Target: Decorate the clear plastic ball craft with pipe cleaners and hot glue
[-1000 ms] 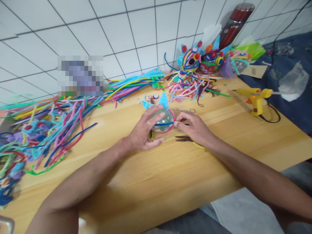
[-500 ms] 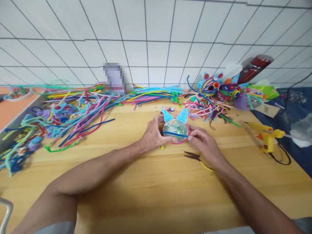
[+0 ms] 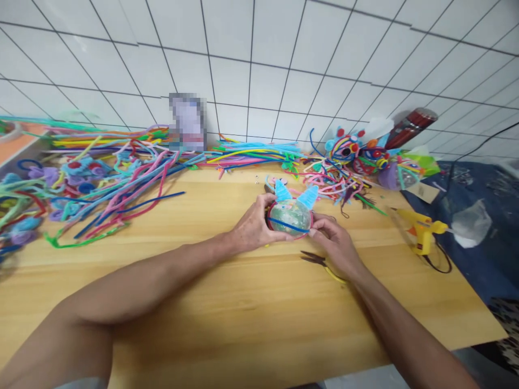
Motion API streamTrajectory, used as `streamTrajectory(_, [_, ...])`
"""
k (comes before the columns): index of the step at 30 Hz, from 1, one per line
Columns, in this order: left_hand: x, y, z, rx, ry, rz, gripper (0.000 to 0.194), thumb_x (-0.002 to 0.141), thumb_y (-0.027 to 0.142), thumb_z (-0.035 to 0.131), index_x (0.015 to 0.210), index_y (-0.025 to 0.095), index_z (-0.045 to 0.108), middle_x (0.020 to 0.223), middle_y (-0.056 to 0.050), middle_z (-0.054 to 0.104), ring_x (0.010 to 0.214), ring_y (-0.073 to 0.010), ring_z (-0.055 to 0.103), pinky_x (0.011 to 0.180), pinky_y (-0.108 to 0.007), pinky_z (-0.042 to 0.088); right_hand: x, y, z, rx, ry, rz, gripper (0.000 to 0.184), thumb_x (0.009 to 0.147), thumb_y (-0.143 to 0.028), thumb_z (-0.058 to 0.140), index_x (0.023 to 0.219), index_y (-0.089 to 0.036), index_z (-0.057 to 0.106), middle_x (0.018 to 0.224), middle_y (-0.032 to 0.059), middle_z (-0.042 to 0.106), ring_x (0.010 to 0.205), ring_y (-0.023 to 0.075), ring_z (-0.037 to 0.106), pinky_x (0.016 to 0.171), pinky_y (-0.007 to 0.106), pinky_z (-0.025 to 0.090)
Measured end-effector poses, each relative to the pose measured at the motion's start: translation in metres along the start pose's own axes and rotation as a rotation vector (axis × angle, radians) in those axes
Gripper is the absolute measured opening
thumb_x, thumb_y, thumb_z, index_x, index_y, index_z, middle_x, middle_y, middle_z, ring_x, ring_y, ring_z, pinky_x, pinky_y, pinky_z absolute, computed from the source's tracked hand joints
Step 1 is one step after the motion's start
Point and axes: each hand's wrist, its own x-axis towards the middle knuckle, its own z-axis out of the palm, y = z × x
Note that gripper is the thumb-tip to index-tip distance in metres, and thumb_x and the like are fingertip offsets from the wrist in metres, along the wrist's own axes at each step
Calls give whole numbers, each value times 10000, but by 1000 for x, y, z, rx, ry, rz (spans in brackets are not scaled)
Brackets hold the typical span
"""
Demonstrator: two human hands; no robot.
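Note:
A clear plastic ball (image 3: 291,212) with two light blue fuzzy ears (image 3: 308,196) and a pink-red band round its rim is held between my hands. My left hand (image 3: 256,220) grips its left side, thumb along the lower front. Across the ball's front runs a dark blue pipe cleaner (image 3: 284,223). My right hand (image 3: 334,240) pinches the right end of that pipe cleaner at the ball's edge. Scissors (image 3: 320,261) with dark blades and yellow handles lie on the table just below my right hand, partly covered by it.
Heaps of coloured pipe cleaners (image 3: 133,186) spread along the left and back. Finished decorated balls (image 3: 344,148) stand at the back right, beside a red thermos (image 3: 411,128). A yellow glue gun (image 3: 424,229) rests near the right edge of the wooden table (image 3: 227,324).
My left hand has shifted from over the ball's top to its left side, and the ball has turned so its ears stand upright. My right hand keeps its pinch. The camera view has shifted.

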Motion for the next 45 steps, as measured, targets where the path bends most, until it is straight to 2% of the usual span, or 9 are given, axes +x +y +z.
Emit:
streamTrajectory(5, [-1, 5, 0, 8, -12, -21, 881, 593, 476, 997, 1231, 242, 437, 1211, -89, 666, 1114, -294, 708, 975, -476, 600, -1, -2, 1, -3, 14, -38, 165, 931, -402, 749, 825, -279, 716, 1230, 37, 759, 1227, 281, 662, 1072, 443, 474])
streamTrajectory(12, [0, -2, 2, 5, -11, 39, 902, 586, 488, 1002, 1244, 242, 436, 1219, -76, 668, 1076, -265, 719, 927, -427, 603, -1, -3, 0, -20, 5, -57, 148, 940, -382, 741, 837, -280, 709, 1264, 30, 761, 1237, 272, 665, 1097, 443, 467])
streamTrajectory(19, [-1, 0, 0, 68, -5, 21, 861, 592, 502, 998, 1219, 247, 464, 1169, -63, 681, 1031, -254, 719, 879, -408, 600, -1, -2, -1, -78, 21, -67, 156, 931, -381, 745, 832, -270, 700, 1263, 43, 763, 1224, 270, 675, 1076, 436, 478])
streamTrajectory(28, [-1, 0, 0, 85, -3, 60, 829, 619, 511, 983, 1212, 241, 469, 1146, -46, 678, 980, -226, 711, 840, -373, 588, -2, -3, -1, -120, 30, -69, 156, 933, -393, 730, 839, -272, 702, 1296, 39, 776, 1244, 273, 684, 1087, 451, 479])
streamTrajectory(41, [0, 8, -3, 110, -12, 48, 804, 632, 557, 961, 1189, 238, 477, 1149, -61, 685, 1023, -255, 716, 870, -396, 590, -3, -9, 0, -154, 45, -93, 152, 937, -381, 715, 839, -268, 693, 1255, 35, 800, 1186, 256, 718, 1022, 413, 524])
streamTrajectory(45, [1, 10, -4, 110, -13, 45, 808, 642, 590, 948, 1195, 232, 479, 1143, -66, 688, 1022, -261, 723, 869, -400, 598, -4, -9, 0, -159, 42, -88, 151, 947, -379, 707, 845, -269, 693, 1274, 36, 795, 1210, 259, 713, 1045, 424, 515])
